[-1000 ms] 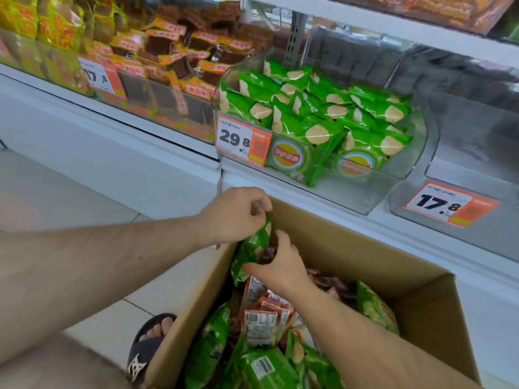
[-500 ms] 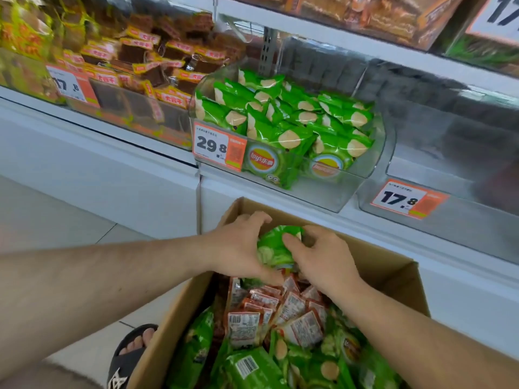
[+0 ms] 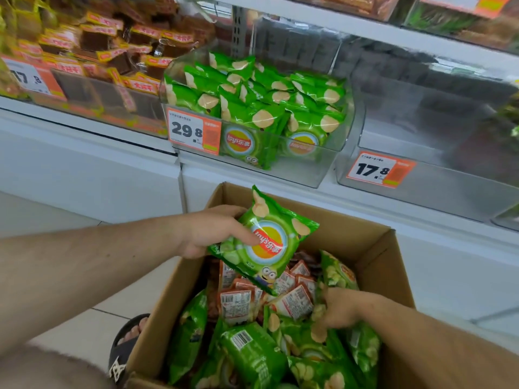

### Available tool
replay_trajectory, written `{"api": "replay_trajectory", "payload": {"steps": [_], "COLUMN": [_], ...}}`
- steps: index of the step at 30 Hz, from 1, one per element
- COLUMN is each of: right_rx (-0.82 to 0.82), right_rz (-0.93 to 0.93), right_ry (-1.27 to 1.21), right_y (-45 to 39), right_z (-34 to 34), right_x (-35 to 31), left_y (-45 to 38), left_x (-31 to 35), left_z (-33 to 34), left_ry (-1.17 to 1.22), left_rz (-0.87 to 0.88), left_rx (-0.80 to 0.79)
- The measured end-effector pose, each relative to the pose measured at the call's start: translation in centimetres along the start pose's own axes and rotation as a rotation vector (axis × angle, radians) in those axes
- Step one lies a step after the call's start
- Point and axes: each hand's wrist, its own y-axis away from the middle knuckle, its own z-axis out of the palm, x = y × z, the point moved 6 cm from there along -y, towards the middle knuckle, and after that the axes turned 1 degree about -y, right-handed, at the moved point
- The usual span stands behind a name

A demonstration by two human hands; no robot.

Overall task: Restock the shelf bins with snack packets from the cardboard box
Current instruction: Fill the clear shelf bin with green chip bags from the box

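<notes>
Item 1. Left hand (image 3: 213, 234): pinches a green chip packet (image 3: 266, 240) by its left edge, thumb across the face and fingers behind, face up over the far left corner of the cardboard box (image 3: 373, 242). Step in hand, by my reading: carry it up and away to the bin. It would go best lifted clear of the box wall, kept flat and slid in upright behind the front row, held lightly so the chips inside are not crushed.

Item 2. Clear shelf bin (image 3: 314, 169), above and beyond the left hand: nearly full of matching green packets standing in rows. To its left, a bin of brown packets (image 3: 118, 51); to its right, a clear bin (image 3: 421, 192) that looks empty.

Item 3. Cardboard box, below both hands: loose green packets mixed with small red-and-white packets (image 3: 238, 301).

Item 4. Right hand (image 3: 337, 310): down in the box, fingers curled among green packets; whether it grips one I cannot tell.
</notes>
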Motion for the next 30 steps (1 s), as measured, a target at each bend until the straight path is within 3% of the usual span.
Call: {"api": "replay_trajectory", "payload": {"steps": [3,9,15,21,25,30], "right_rx": [-0.013,0.234,0.439,0.453,0.542,0.692], "right_rz": [-0.019,-0.104,-0.282,-0.457,-0.472,-0.583], "right_ry": [0.178,0.216,-0.145,-0.573,-0.642,-0.892], "right_y": [-1.5,-1.1,4.7,9.2,10.7,12.7], "right_z": [2.6,-0.6,-8.5,-11.5,-13.1,-14.9], "right_x": [-0.8,-1.3,-0.7,-0.5,-0.4,-0.4], "left_y": [-0.1,-0.5,-0.5,-0.2,0.0,1.3], "left_x": [-0.2,-0.7,-1.3,-1.8,-0.9,3.0], "left_z": [-0.2,-1.6,-3.0,-3.5,-3.5,-2.2], "left_ry": [0.002,-0.02,0.062,0.089,-0.135,-0.563], "left_rz": [0.004,0.003,0.015,0.049,0.115,0.36], "left_rx": [0.016,0.042,0.013,-0.071,-0.106,-0.103]}}
